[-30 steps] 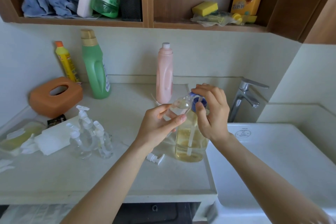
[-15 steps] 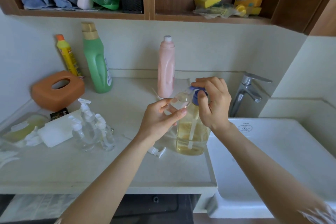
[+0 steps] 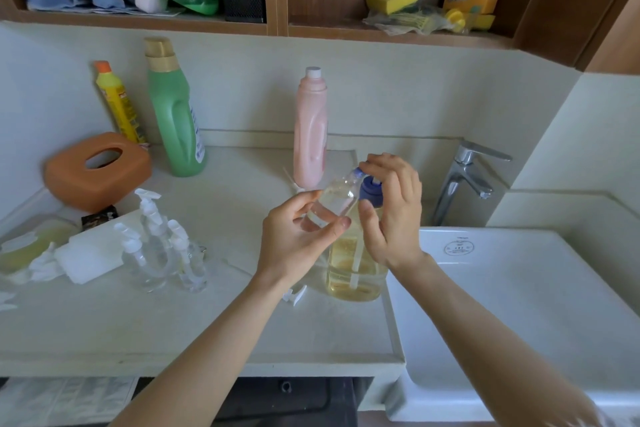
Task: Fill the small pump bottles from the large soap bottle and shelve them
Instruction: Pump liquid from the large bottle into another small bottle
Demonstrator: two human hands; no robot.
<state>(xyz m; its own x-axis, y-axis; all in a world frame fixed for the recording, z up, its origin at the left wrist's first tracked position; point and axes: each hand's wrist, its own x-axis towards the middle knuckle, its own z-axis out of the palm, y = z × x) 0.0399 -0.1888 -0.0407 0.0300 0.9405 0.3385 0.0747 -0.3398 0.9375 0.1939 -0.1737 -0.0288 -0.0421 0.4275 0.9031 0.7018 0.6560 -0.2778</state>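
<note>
Left hand (image 3: 298,236) pinched small clear bottle (image 3: 332,199) between thumb and fingers, tilted, mouth at blue pump head (image 3: 370,188). Right hand (image 3: 391,211) curled over pump of large soap bottle (image 3: 353,270), standing on surface (image 3: 173,322) beside sink (image 3: 519,305).

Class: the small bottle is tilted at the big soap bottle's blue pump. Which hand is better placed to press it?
Right hand: it rests on the blue pump; left hand holds the small bottle.
</note>
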